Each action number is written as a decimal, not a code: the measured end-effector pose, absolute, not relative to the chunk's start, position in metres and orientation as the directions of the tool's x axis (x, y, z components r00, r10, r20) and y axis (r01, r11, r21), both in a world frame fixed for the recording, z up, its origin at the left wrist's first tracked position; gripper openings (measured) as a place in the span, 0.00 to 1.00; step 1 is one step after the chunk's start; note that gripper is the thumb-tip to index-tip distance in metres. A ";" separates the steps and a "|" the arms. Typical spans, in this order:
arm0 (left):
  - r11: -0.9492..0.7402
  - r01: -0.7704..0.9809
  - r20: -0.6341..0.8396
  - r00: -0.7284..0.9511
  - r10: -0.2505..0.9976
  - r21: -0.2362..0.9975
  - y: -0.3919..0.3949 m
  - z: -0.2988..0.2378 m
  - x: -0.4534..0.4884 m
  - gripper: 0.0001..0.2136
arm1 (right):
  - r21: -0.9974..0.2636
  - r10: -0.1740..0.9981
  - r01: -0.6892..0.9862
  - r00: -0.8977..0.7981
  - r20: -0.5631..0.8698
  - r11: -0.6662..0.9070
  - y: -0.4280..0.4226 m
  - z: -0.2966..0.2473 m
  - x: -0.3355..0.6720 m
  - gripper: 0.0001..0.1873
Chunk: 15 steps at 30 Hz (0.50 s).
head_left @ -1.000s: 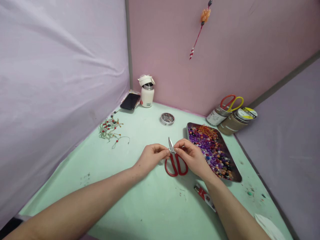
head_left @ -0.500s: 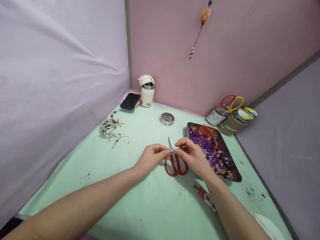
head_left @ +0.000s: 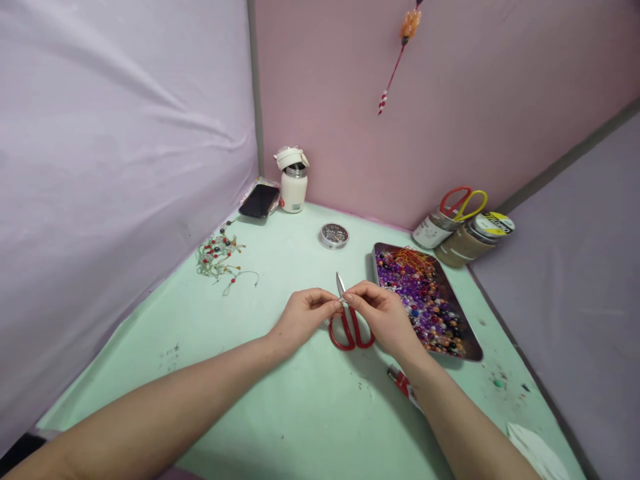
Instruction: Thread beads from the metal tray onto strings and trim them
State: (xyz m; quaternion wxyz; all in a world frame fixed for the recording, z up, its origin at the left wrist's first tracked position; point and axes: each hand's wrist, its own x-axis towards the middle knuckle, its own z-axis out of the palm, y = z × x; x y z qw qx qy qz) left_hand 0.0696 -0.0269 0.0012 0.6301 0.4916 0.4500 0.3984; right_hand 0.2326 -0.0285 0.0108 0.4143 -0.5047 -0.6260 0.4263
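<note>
Mint-green bench (head_left: 280, 400) fills the view, w/ white cloth at 9 o'clock and a pink wall at 12, where a beaded ornament (head_left: 400, 57) hangs. Both forearms come in from 6 o'clock and meet mid-bench. The left hand (head_left: 303, 319) and right hand (head_left: 383, 317) are fingertip to fingertip, each grip pinched narrow on a tiny pale bit (head_left: 343, 301). It's too small to say if it's bead, knot or thread. That bit sits just above the red scissors (head_left: 351, 337), which lie flat on the bench under the hands, blades shut, tip pointing to 12; neither hand is in the handles. At 3 o'clock of the hands, touching distance from the right one, is a metal tray (head_left: 374, 263) heaped w/ loose beads (head_left: 425, 307), mostly purple, plus orange cord at its far end. Two tins (head_left: 435, 230) at 2 o'clock hold spare scissors and a tape roll. At 11 o'clock are a phone (head_left: 260, 200) and a white flask (head_left: 293, 190). At 10 o'clock there's a small pile of beaded strands (head_left: 217, 257), well apart from the hands. A round spool (head_left: 334, 235) sits at 12 and a lighter (head_left: 403, 383) at 5, partly under the right wrist. Progress, as a judgement: a few strands look done, lots of beads remain in the tray, and the piece in hand looks mid-way, w/ no cutting going on.
</note>
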 end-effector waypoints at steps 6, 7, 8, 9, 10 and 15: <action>0.005 0.001 -0.005 0.312 0.950 1.000 -0.025 -0.004 0.065 0.14 | -0.886 0.967 0.390 -0.149 0.208 0.251 -0.031 0.018 0.234 0.09; -0.027 0.018 0.021 0.315 0.949 0.999 -0.024 -0.004 0.064 0.15 | -0.881 0.965 0.397 -0.149 0.217 0.259 -0.031 0.019 0.234 0.09; -0.052 0.033 0.038 0.321 0.946 0.998 -0.024 -0.005 0.063 0.15 | -0.877 0.963 0.400 -0.149 0.223 0.265 -0.031 0.019 0.235 0.09; -0.070 0.041 0.053 0.334 0.941 0.997 -0.024 -0.005 0.063 0.14 | -0.875 0.962 0.402 -0.150 0.227 0.269 -0.031 0.020 0.236 0.09; -0.086 0.043 0.066 0.347 0.936 0.995 -0.024 -0.004 0.062 0.13 | -0.874 0.961 0.402 -0.154 0.228 0.272 -0.030 0.020 0.236 0.09; -0.100 0.024 0.082 0.399 0.913 0.995 -0.025 -0.004 0.063 0.11 | -0.879 0.959 0.391 -0.179 0.219 0.274 -0.032 0.021 0.236 0.08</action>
